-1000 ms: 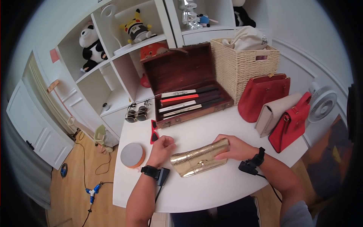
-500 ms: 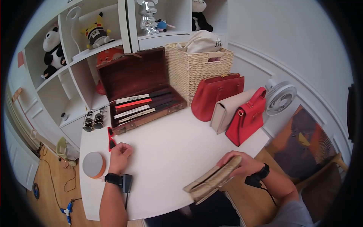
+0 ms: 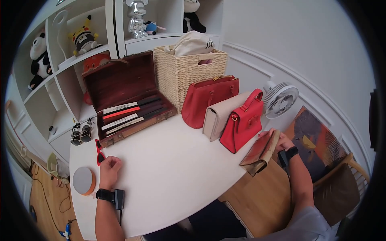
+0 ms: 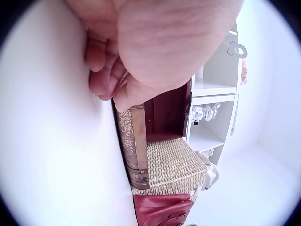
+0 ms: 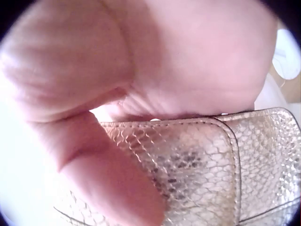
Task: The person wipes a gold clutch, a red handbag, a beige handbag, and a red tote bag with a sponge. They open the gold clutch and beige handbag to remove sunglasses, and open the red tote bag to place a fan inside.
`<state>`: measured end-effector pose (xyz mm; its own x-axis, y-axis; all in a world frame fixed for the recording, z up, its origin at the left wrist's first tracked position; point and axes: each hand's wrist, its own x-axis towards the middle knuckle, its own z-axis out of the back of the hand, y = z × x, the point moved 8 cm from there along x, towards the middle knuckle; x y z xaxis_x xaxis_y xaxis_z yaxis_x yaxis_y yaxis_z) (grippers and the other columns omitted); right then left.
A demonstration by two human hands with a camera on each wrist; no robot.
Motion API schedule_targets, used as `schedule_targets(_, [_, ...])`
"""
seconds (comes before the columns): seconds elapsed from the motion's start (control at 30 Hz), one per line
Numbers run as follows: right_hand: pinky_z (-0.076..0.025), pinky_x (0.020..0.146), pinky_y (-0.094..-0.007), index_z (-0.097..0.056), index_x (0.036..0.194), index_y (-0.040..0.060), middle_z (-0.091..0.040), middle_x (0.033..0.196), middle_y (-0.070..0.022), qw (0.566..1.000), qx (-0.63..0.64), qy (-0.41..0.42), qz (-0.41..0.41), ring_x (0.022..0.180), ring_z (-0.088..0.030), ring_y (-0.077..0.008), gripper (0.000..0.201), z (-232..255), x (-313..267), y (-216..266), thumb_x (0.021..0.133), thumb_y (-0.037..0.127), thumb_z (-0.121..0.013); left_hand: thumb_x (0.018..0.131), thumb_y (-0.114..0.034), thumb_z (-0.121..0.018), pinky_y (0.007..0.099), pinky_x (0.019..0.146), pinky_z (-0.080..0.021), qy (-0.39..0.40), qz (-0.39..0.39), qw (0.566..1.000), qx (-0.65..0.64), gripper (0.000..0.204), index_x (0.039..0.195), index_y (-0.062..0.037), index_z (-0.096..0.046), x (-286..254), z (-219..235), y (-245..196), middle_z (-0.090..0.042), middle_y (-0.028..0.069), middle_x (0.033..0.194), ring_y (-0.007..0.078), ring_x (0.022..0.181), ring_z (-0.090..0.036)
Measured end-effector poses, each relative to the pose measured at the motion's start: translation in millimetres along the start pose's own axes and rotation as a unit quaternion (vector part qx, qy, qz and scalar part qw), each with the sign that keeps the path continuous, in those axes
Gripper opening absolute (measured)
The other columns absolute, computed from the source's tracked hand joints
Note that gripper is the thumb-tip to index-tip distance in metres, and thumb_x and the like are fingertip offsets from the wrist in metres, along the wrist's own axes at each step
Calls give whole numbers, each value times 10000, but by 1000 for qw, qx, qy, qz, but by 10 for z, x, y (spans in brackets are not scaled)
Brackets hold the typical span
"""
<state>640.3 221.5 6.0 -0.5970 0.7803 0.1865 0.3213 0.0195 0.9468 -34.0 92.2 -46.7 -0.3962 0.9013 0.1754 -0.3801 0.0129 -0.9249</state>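
Observation:
My right hand [image 3: 283,141] grips a gold snakeskin-textured clutch [image 3: 259,154] by its top edge, at the table's right edge just right of a small red handbag [image 3: 242,126]. In the right wrist view the thumb lies across the clutch's flap [image 5: 202,165], while the other fingers are hidden behind it. On the left side of the white table [image 3: 169,168], my left hand [image 3: 109,170] rests with loosely curled fingers and nothing in them. Just beyond it lie red sunglasses [image 3: 99,156], partly covered by the hand in the head view.
A beige bag [image 3: 215,116] and a larger red handbag [image 3: 201,102] stand left of the small red one. Behind are a woven basket [image 3: 169,72] and an open wooden case [image 3: 124,80] holding folding fans. Dark sunglasses [image 3: 82,136] and a round grey-topped speaker [image 3: 83,180] sit at left.
My right hand has carried the clutch from the table's front middle to the right, up beside the small red handbag, tilting it upright. The head view has turned right. My left hand stays near the red sunglasses.

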Motion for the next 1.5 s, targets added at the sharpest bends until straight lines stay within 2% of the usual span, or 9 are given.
schedule_targets(0.17, [-439, 1111, -479, -577, 1111, 59, -616, 1289, -179, 994, -15, -109, -20, 1285, -546, -331, 521, 317, 102, -17, 611, -73, -634, 902, -57, -662, 224, 653, -437, -1, 3, 1000, -1, 50, 875, -15, -655, -29, -13, -55, -621, -23, 762, 58, 695, -538])
schedule_targets(0.5, [-466, 1109, -497, -549, 1034, 59, -542, 1328, -181, 995, -18, -94, 41, 1349, -473, -346, 431, 294, -239, 48, 672, -165, -618, 900, -59, -660, 228, 653, -449, -9, 3, 1000, 25, 63, 864, -9, -646, -35, -5, -93, -615, -24, 754, 65, 682, -540])
schedule_targets(0.73, [-440, 1128, -506, -555, 1077, 51, -493, 1400, -188, 990, 12, -143, 4, 1381, -445, -360, 459, 312, -321, 48, 671, -152, -622, 905, -52, -653, 227, 648, -446, 3, -3, 1000, 14, 60, 860, -15, -640, -23, -15, -69, -609, -30, 750, 60, 690, -540])
schedule_targets(0.83, [-376, 1166, -515, -560, 1141, 49, -437, 1466, -165, 992, 26, -115, -41, 1409, -419, -369, 533, 542, -163, -52, 632, -98, -623, 910, -53, -651, 222, 644, -440, 12, -1, 1000, 24, 65, 857, -17, -636, -7, -8, -43, -607, -34, 750, 55, 691, -537])
schedule_targets(1.0, [-378, 1160, -522, -562, 1108, 50, -464, 1452, -169, 993, 56, -101, -20, 1374, -460, -390, 528, 669, 62, -72, 614, -129, -615, 906, -56, -656, 215, 626, -423, 3, -2, 1000, 27, 70, 849, -21, -640, -25, -11, -78, -601, -43, 744, 46, 674, -518])
schedule_targets(1.1, [-402, 1134, -612, -560, 1125, 42, -423, 1518, -209, 993, 67, -94, -17, 1396, -421, -461, 545, 834, 110, -152, 612, -121, -643, 903, -53, -656, 216, 624, -424, 4, -6, 1000, 23, 65, 849, -20, -644, -33, -10, -85, -603, -42, 743, 46, 670, -516])
schedule_targets(1.2, [-404, 1135, -608, -560, 1109, 41, -421, 1516, -213, 994, 58, -87, -16, 1398, -421, -448, 530, 799, 105, -116, 610, -116, -648, 902, -48, -653, 219, 630, -429, 9, -6, 1000, 16, 58, 853, -18, -645, -29, -25, -102, -605, -39, 743, 48, 674, -521])
schedule_targets(1.27, [-402, 1139, -534, -564, 1068, 46, -469, 1470, -198, 992, 48, -116, -11, 1317, -515, -391, 522, 748, 114, -92, 576, -124, -607, 902, -47, -653, 218, 630, -428, 11, -5, 1000, 18, 57, 853, -18, -645, -31, -40, -113, -604, -38, 742, 47, 674, -520])
schedule_targets(1.5, [-414, 1132, -483, -570, 1103, 38, -480, 1457, -181, 996, 6, -90, -16, 1292, -532, -354, 527, 583, 217, -39, 593, -94, -583, 902, -43, -651, 218, 633, -427, 9, 2, 999, 32, 54, 855, -17, -645, -38, -40, -156, -603, -36, 741, 52, 669, -522])
